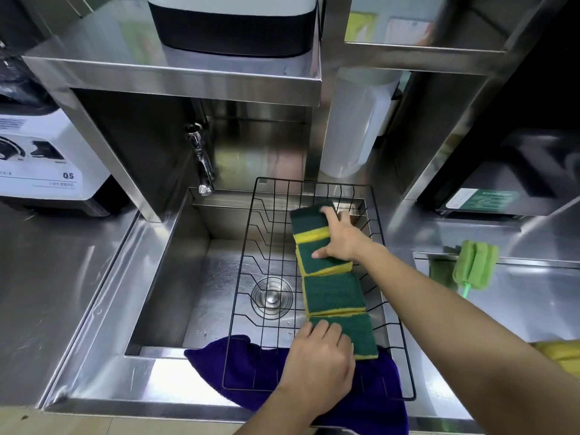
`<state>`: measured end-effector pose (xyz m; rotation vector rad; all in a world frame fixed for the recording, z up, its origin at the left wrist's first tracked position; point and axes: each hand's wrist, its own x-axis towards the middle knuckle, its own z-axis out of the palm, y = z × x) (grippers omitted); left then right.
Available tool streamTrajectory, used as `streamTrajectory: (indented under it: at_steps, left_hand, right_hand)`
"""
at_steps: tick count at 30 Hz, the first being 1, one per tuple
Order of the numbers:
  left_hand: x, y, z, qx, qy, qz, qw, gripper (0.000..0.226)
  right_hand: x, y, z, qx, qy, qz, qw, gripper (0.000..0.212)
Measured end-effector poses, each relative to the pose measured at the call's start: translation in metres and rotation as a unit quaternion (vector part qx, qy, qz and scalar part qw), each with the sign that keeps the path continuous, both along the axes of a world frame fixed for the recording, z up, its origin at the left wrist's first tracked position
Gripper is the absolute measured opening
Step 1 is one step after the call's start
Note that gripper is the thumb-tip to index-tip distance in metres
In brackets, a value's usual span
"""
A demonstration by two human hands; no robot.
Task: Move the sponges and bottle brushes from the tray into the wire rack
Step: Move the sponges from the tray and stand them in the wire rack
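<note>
A black wire rack point(248, 277) sits over the steel sink. Along its right side lies a row of several green-and-yellow sponges point(332, 293). My right hand point(340, 238) reaches to the far end and grips the farthest sponge point(309, 221), thumb resting on the one below it. My left hand point(317, 362) rests on the near end, fingers pressing on the nearest sponge point(361, 335). A green bottle brush point(475, 265) lies on the tray point(533, 293) at the right. Something yellow point(561, 356) shows at the tray's right edge, half hidden by my arm.
A purple cloth point(251, 365) lies under the rack's near end and hangs over the sink's front rim. A tap point(202, 164) juts over the sink's back left. A white machine point(40, 158) stands at left, a translucent jug point(354, 127) behind the rack.
</note>
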<state>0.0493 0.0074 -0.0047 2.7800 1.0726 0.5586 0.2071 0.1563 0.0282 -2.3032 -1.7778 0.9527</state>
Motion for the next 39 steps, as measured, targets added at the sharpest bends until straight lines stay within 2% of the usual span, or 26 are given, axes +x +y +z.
streamTrajectory:
  at_steps: [2,5,8,11,13,15,19,22,25,28,32,34,39]
  left_hand:
    - [0.000,0.000,0.000,-0.001,-0.001,-0.001,1.000,0.023]
    - [0.000,0.000,0.000,-0.002,0.002,-0.002,1.000,0.023]
    - [0.000,0.000,0.000,-0.006,-0.002,-0.001,1.000,0.023]
    - [0.000,0.000,0.000,-0.011,-0.002,-0.004,1.000,0.024]
    - [0.000,-0.001,0.000,-0.014,-0.001,-0.005,1.000,0.024]
    - [0.000,0.000,-0.001,-0.016,-0.001,-0.005,1.000,0.024]
    - [0.000,-0.001,0.001,-0.022,0.005,-0.005,1.000,0.025]
    - [-0.001,-0.001,0.002,-0.028,0.012,-0.007,1.000,0.026]
    - [0.000,0.000,0.002,-0.035,0.012,-0.009,0.999,0.026]
    - [-0.001,0.000,0.002,-0.034,0.017,-0.015,0.999,0.024]
    - [-0.001,0.000,0.003,-0.036,0.012,-0.016,0.999,0.023]
    - [0.000,0.000,0.002,-0.030,0.010,-0.014,0.999,0.023]
    - [-0.001,0.000,0.001,-0.019,0.012,-0.007,1.000,0.023]
  right_hand:
    - [0.001,-0.001,0.005,-0.041,-0.006,0.014,0.999,0.106]
    - [0.005,0.001,0.008,-0.077,-0.056,0.044,0.995,0.093]
    - [0.003,0.005,0.009,-0.077,-0.107,0.064,0.989,0.089]
    - [-0.001,0.011,0.009,-0.077,-0.053,0.030,0.995,0.081]
    - [-0.002,0.013,0.004,-0.046,-0.033,-0.003,0.998,0.064]
    - [-0.003,0.010,-0.002,0.005,-0.063,-0.012,0.998,0.045]
    - [-0.007,0.003,-0.011,0.083,-0.117,0.004,0.990,0.037]
    - [-0.007,0.000,-0.014,0.098,-0.144,0.025,0.984,0.036]
    - [-0.005,-0.001,-0.009,0.073,-0.155,0.027,0.985,0.036]
    - [-0.008,0.006,0.001,0.062,-0.190,0.063,0.978,0.044]
    - [-0.019,0.004,-0.005,0.100,-0.173,0.171,0.965,0.064]
    - [-0.024,-0.004,-0.019,0.064,-0.167,0.228,0.957,0.067]
    - [-0.033,-0.012,-0.032,0.012,-0.239,0.188,0.953,0.066]
